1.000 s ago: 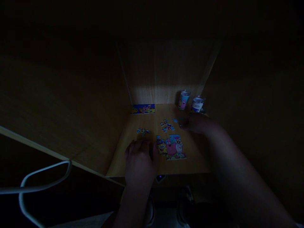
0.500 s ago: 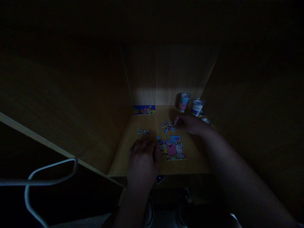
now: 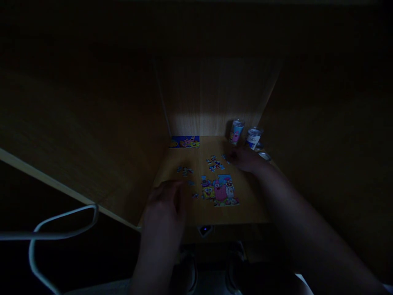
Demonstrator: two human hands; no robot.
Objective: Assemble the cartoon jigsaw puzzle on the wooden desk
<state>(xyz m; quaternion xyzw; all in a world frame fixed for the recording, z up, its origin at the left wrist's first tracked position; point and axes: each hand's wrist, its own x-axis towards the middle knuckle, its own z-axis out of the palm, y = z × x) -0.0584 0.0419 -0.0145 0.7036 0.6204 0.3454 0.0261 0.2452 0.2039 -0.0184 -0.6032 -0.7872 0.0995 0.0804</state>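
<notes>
Darkness hides whether right hand [image 3: 245, 159], beside puzzle pieces [image 3: 217, 165], pinches anything; left hand [image 3: 162, 207] curls loosely, thumb apart.

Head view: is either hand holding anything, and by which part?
It cannot be told: the right hand is beside a puzzle piece, its fingertips too dark to read; the blurred left hand shows nothing held.

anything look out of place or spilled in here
Nothing looks spilled or damaged. The puzzle lies flat, its outline uneven, with loose pieces near it, and both containers stand upright. Only the white cable, looped at the lower left, looks slightly untidy. It's too dark to rule out small flaws.
</notes>
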